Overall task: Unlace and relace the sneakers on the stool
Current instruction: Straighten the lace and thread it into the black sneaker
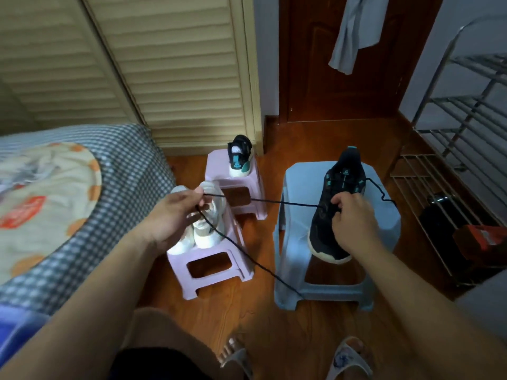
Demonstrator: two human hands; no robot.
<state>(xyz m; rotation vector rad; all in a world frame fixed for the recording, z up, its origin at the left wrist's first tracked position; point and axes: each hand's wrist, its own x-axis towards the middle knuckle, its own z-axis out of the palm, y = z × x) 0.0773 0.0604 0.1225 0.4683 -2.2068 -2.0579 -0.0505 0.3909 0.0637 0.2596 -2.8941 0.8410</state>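
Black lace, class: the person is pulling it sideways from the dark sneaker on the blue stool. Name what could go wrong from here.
1. The left hand pulls the black lace sideways; the dark sneaker overhangs the blue stool at its near edge, so it might slide off if the right hand lets go.
2. The lace's loose tail trails toward the floor and might snag the stool's leg.
3. The taut lace passes close to the white sneakers and could drag them off the pink stool.

Three stools [299, 187]; four sneakers [333, 204]; one black lace [274, 201]; two hands [175, 212].
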